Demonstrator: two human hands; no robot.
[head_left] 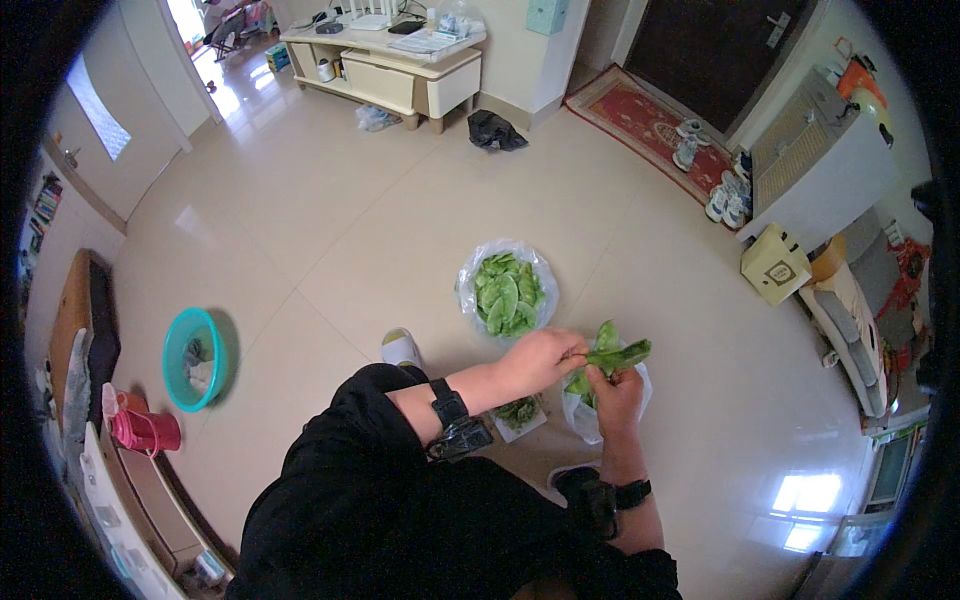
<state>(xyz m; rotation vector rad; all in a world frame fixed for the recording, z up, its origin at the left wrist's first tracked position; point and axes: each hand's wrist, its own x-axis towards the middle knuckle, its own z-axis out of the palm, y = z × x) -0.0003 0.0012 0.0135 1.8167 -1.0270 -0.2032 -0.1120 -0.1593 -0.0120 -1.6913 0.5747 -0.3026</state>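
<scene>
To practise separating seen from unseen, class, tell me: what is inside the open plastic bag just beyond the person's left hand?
The plastic bag holds a heap of flat green pods. Only the top ones show; they cover whatever lies beneath.

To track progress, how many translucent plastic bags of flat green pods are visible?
2: the farther bag, straight ahead; the nearer bag, beneath the right hand, which partly hides it.

Pods (508,300) lie in a bag (550,285) on the floor (350,230); a second bag (580,420) lies nearer, rightward; a basin (177,350) stands far left.
</scene>
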